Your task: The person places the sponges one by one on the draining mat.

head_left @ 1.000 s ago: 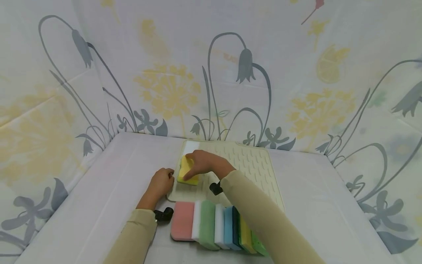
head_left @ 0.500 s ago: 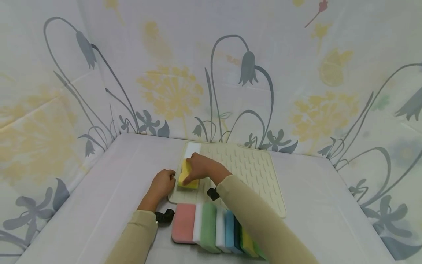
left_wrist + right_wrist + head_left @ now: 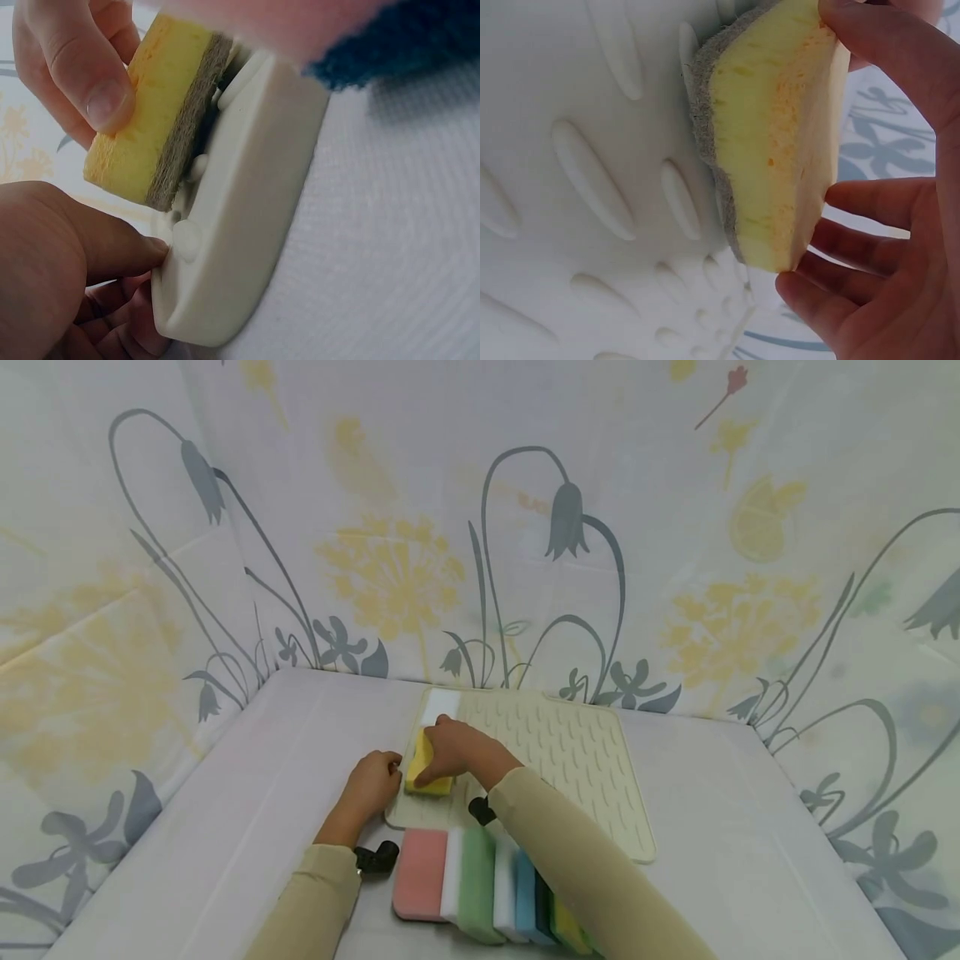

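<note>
My right hand (image 3: 457,750) grips a yellow sponge (image 3: 780,142) with a grey scouring layer, thumb on one side and fingers on the other. The sponge's grey face is turned down to the left part of a cream drying mat (image 3: 555,760) with raised oval ridges. Just behind it on the mat is a white sponge (image 3: 441,703). At the mat's left edge my left hand (image 3: 373,787) pinches the rim, its thumb (image 3: 124,247) on the raised edge and the other fingers curled below. In the left wrist view, the yellow sponge's near corner is close to that thumb.
In front of the mat stands a row of several sponges: pink (image 3: 422,872), white, green (image 3: 477,885), blue (image 3: 525,897) and yellow-green. My right forearm (image 3: 585,860) covers the row's right end. A flower-patterned cloth (image 3: 480,527) rises behind the white table surface (image 3: 735,827).
The head view has shifted slightly. My right hand now covers a little more of the yellow sponge, which stays on the mat's left part. My left hand stays at the mat's edge.
</note>
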Tool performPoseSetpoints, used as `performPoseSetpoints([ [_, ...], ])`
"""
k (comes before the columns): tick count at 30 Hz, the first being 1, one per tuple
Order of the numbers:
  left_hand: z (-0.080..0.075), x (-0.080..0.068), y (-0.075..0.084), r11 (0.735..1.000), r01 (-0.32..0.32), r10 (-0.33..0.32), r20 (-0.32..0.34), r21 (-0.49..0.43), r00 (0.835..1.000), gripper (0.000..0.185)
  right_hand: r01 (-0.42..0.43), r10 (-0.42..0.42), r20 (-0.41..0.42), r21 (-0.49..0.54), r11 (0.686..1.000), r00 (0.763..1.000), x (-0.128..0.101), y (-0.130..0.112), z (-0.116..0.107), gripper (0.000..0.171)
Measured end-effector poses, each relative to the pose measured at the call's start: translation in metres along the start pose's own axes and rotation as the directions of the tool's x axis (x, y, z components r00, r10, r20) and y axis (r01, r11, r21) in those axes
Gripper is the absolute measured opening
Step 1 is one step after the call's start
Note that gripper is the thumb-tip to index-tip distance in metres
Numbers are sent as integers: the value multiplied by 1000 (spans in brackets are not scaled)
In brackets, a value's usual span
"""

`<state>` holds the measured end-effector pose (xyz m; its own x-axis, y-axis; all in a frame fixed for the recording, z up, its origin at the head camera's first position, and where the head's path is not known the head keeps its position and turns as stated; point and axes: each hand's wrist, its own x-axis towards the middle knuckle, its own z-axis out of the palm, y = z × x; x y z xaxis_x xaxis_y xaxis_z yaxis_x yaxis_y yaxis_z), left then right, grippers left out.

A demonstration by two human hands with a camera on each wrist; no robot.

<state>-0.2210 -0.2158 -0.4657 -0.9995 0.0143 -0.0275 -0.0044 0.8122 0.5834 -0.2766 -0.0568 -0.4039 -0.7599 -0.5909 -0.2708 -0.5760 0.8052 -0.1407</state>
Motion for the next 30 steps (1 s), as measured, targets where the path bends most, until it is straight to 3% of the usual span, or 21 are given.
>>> performPoseSetpoints([
  [24, 0, -1, 3, 1000, 1, -1, 1, 19, 1000, 35, 18, -18, -17, -16, 1000, 1000, -11, 7, -6, 81],
  [30, 1, -1, 2, 999, -4, 4, -4, 33, 1000, 35, 28, -28, 17, -6, 1000, 999, -18, 10, -12, 79],
])
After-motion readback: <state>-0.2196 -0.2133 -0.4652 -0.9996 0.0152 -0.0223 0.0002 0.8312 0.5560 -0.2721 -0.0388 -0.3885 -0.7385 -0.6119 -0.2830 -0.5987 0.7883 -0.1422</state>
